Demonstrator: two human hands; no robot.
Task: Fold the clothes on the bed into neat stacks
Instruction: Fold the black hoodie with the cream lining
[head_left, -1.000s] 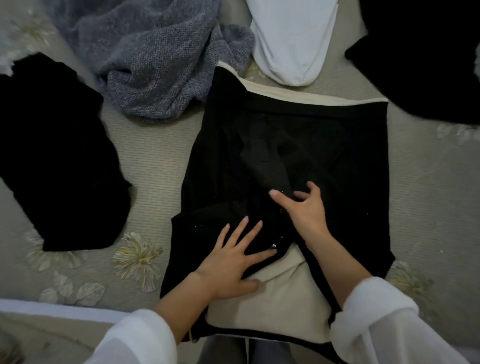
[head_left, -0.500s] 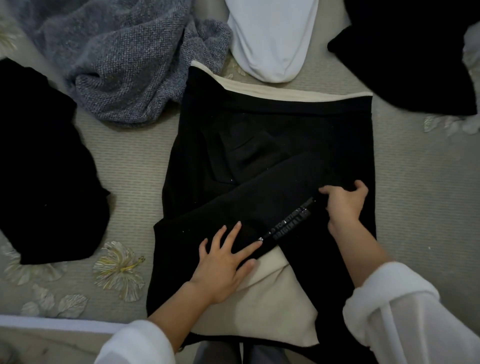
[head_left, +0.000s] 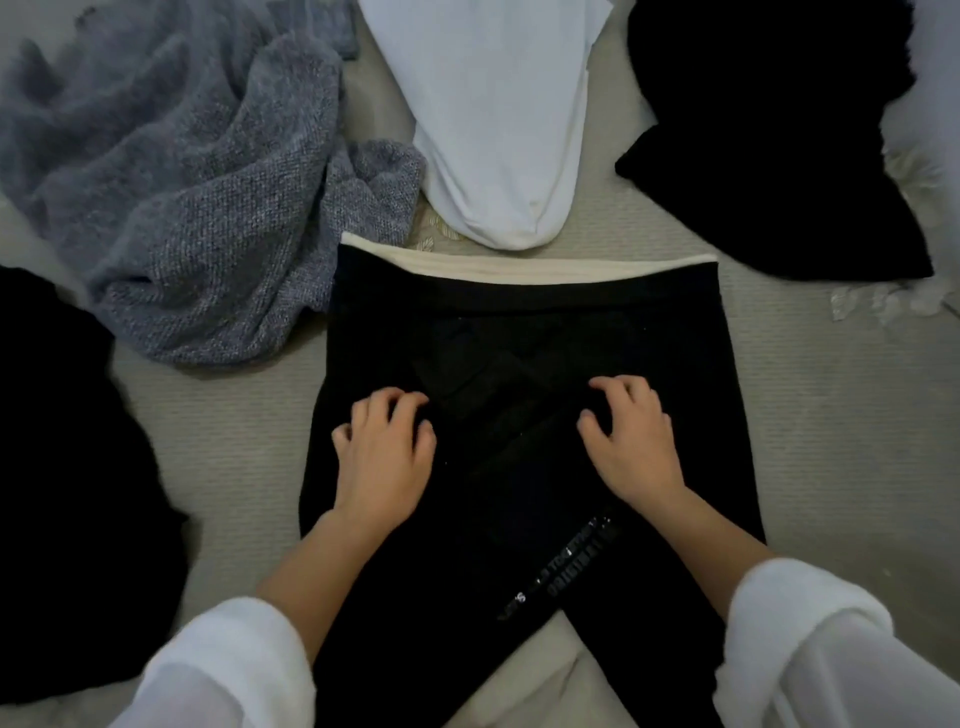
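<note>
Both hands sitting farther up the black garment (head_left: 519, 322) than half a second ago, now well apart; left hand (head_left: 382, 457) and right hand (head_left: 631, 447) pressing it with curled fingertips, gripping nothing clearly; garment lying flat mid-bed (head_left: 234, 441), grey knit (head_left: 182, 208) beside it.

Around the folded black garment with a cream edge (head_left: 524, 322), bare grey ribbed bedcover (head_left: 234, 447) lies open directly to its left and to its right, giving 2 free lanes alongside it. Its far-left corner is crowded by a rumpled grey-blue knitted sweater (head_left: 208, 208) that touches it. Just beyond its far edge lies a white smooth garment (head_left: 498, 130), nearly touching. Farther left a black crumpled cloth (head_left: 67, 493) bounds the left lane; beyond the far-right corner another black garment (head_left: 769, 140) lies apart.
</note>
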